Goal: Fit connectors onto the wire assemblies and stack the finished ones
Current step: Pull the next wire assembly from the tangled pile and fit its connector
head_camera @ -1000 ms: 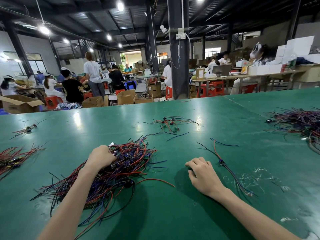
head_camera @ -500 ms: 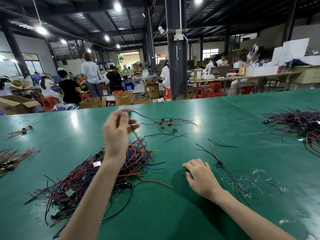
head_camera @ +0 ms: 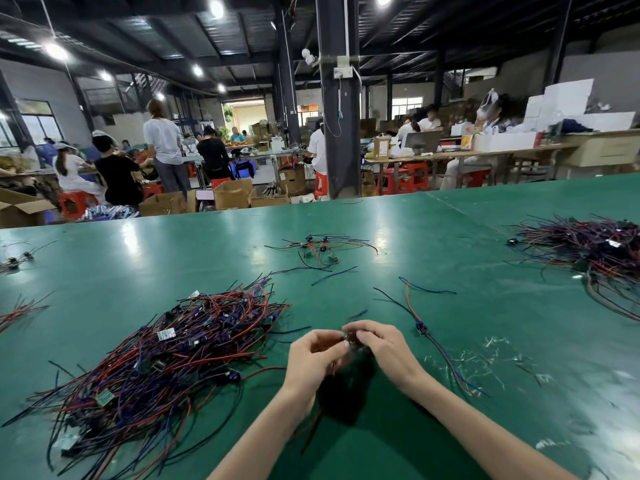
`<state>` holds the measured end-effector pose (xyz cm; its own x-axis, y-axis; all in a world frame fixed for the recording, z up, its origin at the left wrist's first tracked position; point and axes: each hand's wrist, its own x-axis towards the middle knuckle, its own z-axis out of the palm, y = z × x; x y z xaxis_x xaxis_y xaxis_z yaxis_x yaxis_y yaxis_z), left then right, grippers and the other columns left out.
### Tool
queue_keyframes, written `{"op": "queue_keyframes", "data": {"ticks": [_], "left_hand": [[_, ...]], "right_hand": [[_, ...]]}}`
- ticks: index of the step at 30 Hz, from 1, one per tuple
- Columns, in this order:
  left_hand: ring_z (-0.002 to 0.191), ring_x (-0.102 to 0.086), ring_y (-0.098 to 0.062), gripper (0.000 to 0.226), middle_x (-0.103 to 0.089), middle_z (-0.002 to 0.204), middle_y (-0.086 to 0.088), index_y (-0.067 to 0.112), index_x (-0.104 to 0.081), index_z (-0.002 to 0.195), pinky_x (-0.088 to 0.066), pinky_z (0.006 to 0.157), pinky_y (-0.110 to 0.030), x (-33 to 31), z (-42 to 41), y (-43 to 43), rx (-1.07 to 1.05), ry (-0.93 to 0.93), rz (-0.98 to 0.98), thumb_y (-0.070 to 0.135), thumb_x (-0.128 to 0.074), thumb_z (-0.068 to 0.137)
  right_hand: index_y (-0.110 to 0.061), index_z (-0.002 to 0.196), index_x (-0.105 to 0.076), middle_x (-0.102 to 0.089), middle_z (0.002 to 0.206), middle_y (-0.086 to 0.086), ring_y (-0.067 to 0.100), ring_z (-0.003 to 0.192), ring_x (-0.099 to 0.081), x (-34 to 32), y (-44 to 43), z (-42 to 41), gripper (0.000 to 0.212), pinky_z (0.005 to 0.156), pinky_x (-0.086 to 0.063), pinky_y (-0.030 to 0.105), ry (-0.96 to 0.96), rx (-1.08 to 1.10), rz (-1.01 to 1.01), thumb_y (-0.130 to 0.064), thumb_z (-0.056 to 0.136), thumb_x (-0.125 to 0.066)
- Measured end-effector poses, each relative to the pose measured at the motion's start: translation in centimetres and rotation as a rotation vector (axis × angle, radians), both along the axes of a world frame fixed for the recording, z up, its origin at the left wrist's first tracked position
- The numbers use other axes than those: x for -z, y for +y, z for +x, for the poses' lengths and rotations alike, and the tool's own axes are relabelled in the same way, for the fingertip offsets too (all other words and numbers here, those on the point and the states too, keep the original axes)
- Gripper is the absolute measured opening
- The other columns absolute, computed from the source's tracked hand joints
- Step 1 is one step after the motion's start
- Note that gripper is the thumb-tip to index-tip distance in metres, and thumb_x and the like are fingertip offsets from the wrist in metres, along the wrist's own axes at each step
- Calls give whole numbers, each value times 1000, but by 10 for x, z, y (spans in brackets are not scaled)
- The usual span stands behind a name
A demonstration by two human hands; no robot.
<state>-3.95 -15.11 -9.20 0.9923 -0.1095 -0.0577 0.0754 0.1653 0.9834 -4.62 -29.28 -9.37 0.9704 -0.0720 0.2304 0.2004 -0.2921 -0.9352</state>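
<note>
My left hand [head_camera: 313, 355] and my right hand [head_camera: 379, 348] meet just above the green table [head_camera: 381, 237], fingers curled round one wire assembly [head_camera: 349, 341]. Its small dark part sits between the fingertips, blurred, and its red and dark wires hang down under my left wrist. A big tangled pile of red, blue and black wire assemblies [head_camera: 166, 358] with small circuit boards lies to the left of my hands. One single assembly [head_camera: 424, 329] with a blue connector lies just right of my right hand.
A small cluster of assemblies [head_camera: 318, 249] lies farther back in the middle. Another large wire pile [head_camera: 595, 254] sits at the right edge, and smaller bundles [head_camera: 17, 310] at the left edge. Other people work at benches beyond the table.
My left hand lifted an assembly out of the big pile, then brought it down to the middle. My right hand left the table and joined it on the assembly.
</note>
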Motion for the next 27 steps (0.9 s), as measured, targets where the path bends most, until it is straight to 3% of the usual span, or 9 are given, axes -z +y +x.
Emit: {"op": "queue_keyframes", "data": {"ticks": [4,6,9,14,17,21,23,27], "left_hand": [[74,-67,-21,9,-72,81,-14,-1,-69,87,-57,73,-29,0,-1,-2,7,-29,-36,-5,-70,79],[73,-68,-21,6,-72,81,-16,-2,-70,84,-58,72,-31,0,-1,-2,20,-17,-72,-5,-67,81],[65,-68,-16,6,-72,75,-12,-2,-68,82,-54,58,-21,2,-3,0,42,-29,-63,-8,-68,80],[74,-69,-27,15,-70,86,-23,-7,-60,93,-59,76,-39,6,-1,2,75,2,-93,-5,-68,80],[70,-64,-21,8,-68,82,-19,-1,-61,88,-57,73,-34,8,0,2,74,-21,-37,2,-67,84],[57,-49,-12,10,-58,68,-5,7,-60,80,-45,59,-23,6,5,4,-4,-55,19,11,-64,89],[59,-51,-10,6,-61,66,0,8,-65,82,-44,62,-22,5,6,6,-7,-88,70,10,-65,88],[73,-63,-16,9,-72,80,-9,3,-72,86,-51,75,-29,4,6,8,79,-100,44,6,-63,88]], "right_hand": [[-9,88,-72,-73,83,8,15,74,-66,1,6,1,12,72,-51,26,131,11,411,-3,87,-62],[-10,90,-69,-72,81,11,18,72,-65,2,6,0,12,73,-52,29,135,35,464,0,85,-65],[-9,100,-63,-72,75,10,19,65,-64,3,7,-1,22,69,-53,32,147,31,511,4,82,-66],[-6,106,-57,-73,78,14,18,65,-67,0,6,-1,30,62,-54,27,171,-7,647,6,80,-66],[-3,105,-58,-73,75,11,14,62,-66,-2,4,-1,29,57,-53,23,202,-38,677,7,80,-66],[-3,92,-60,-69,67,5,10,55,-61,-4,2,0,17,54,-53,22,270,-106,657,8,79,-66],[-2,85,-60,-67,65,6,11,55,-61,-4,3,-1,15,53,-53,22,281,-144,620,9,78,-67],[-3,79,-58,-66,70,11,14,57,-60,-4,6,-2,16,54,-53,23,275,-205,562,9,76,-68]]}}
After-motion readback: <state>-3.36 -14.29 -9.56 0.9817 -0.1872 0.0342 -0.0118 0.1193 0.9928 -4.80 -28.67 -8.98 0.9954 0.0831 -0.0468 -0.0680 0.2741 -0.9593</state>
